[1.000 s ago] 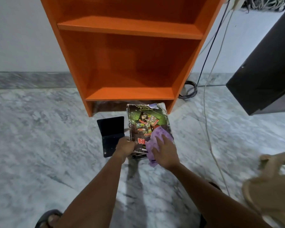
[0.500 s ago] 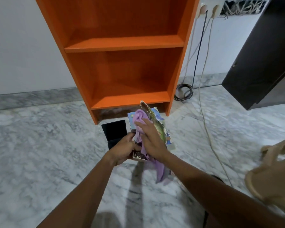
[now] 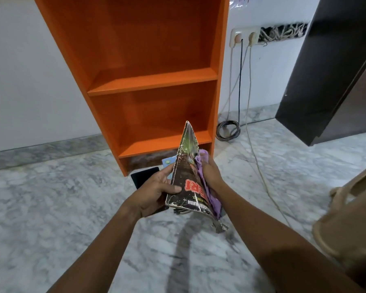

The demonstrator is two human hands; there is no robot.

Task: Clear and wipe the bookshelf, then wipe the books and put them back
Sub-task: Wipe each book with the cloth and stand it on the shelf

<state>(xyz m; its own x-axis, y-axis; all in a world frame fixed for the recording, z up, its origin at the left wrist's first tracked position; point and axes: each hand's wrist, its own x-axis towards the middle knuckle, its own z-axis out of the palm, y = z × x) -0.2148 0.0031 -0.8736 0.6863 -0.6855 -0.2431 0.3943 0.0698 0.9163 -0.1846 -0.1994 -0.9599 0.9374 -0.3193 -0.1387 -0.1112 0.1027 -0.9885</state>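
Orange wooden bookshelf (image 3: pixel 152 81) stands cleared; left hand (image 3: pixel 154 190) grips a worn dark paperback book (image 3: pixel 184 176) upright before it, right hand (image 3: pixel 210 172) holds a purple cloth (image 3: pixel 203 155) against its cover: wiping step, shelving judged next, needing the cloth withdrawn.

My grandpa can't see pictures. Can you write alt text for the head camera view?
A person's left hand grips a worn dark paperback book while the right hand holds a purple cloth against it, before an orange wooden bookshelf with bare shelves.

The grey marble floor (image 3: pixel 51 208) carries the orange bookshelf (image 3: pixel 152 81) at twelve o'clock, a black book (image 3: pixel 143 178) and a blue book (image 3: pixel 167 161) at its foot, and a coiled cable (image 3: pixel 228 130) at one o'clock.
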